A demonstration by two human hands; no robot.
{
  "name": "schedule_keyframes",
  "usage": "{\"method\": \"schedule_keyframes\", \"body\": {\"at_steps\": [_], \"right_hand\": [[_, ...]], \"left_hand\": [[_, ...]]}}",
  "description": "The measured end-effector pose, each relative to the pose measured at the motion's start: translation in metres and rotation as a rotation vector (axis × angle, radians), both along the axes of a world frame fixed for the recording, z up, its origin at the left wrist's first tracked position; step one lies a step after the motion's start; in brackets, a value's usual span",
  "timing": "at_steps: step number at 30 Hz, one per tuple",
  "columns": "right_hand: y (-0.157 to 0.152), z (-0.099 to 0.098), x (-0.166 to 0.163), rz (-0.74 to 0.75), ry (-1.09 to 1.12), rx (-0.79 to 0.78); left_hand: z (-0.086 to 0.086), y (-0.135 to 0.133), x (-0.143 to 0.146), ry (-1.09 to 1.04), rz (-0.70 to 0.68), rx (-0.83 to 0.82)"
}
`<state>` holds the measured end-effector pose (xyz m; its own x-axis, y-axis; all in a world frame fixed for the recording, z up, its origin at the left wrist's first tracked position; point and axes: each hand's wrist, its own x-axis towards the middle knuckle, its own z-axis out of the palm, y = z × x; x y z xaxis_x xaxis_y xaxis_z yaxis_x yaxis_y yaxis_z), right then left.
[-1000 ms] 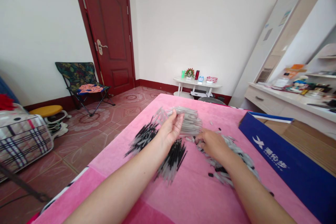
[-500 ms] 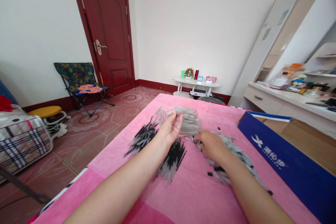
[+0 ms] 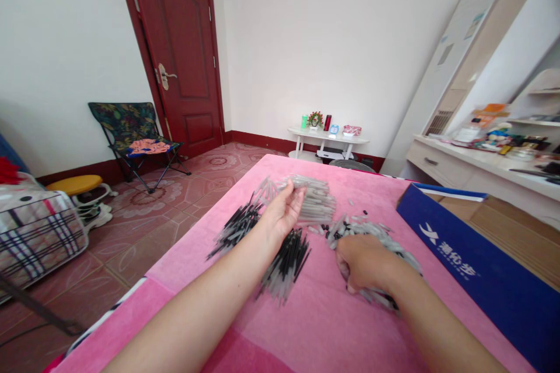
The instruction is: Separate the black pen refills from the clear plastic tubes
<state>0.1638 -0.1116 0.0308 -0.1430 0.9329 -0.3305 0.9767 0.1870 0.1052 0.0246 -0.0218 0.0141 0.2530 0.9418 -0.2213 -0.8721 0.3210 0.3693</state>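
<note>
My left hand (image 3: 286, 210) is turned partly palm up, its fingers curled in toward the thumb. It hovers in front of a stack of translucent pen barrels (image 3: 317, 201), and whatever it pinches is too blurred to make out. Below and beside that wrist lie two bundles of thin black-and-clear pen refills (image 3: 286, 265), the other bundle (image 3: 238, 224) being further left. My right hand (image 3: 361, 262) reaches knuckles up into a heap of clear pen caps (image 3: 380, 233) mixed with small black plugs. Its fingers are bent, with the tips mostly hidden.
Pink cloth (image 3: 315, 326) covers the table. An open blue cardboard box (image 3: 464, 256) stands along the right side. Beyond the table are a low white stand (image 3: 332, 137), a folding chair (image 3: 135, 134) and a cluttered dresser (image 3: 476, 163).
My right hand has moved toward me and slightly right, from the far left edge of the cap heap to its near side. My left hand has hardly moved.
</note>
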Motion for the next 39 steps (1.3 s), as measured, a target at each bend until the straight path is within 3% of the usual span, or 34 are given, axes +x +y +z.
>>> {"method": "schedule_keyframes", "body": {"at_steps": [5,8,11,16,20,23,29,39], "right_hand": [[-0.002,-0.005,-0.003,0.077,-0.048,0.068],[0.005,-0.010,0.010,0.113,0.094,0.126],[0.014,-0.011,0.023,0.078,0.438,0.172],[0.019,-0.001,0.024,-0.147,1.207,0.170],[0.018,0.008,0.017,-0.257,1.478,0.381],[0.020,0.007,0.016,-0.225,1.471,0.499],[0.025,-0.001,0.018,-0.132,1.224,0.685],[0.024,-0.001,0.013,-0.112,1.134,0.742]], "left_hand": [[-0.001,0.001,0.000,0.012,-0.002,0.007],[-0.004,0.001,0.001,0.013,-0.002,0.015],[-0.006,0.000,0.003,0.026,-0.002,0.036],[-0.011,-0.005,0.008,0.126,0.014,0.130],[-0.016,-0.010,0.012,0.213,0.018,0.223],[-0.019,-0.012,0.014,0.264,0.019,0.273],[-0.022,-0.013,0.015,0.292,0.037,0.322],[-0.022,-0.018,0.017,0.351,0.053,0.343]]}}
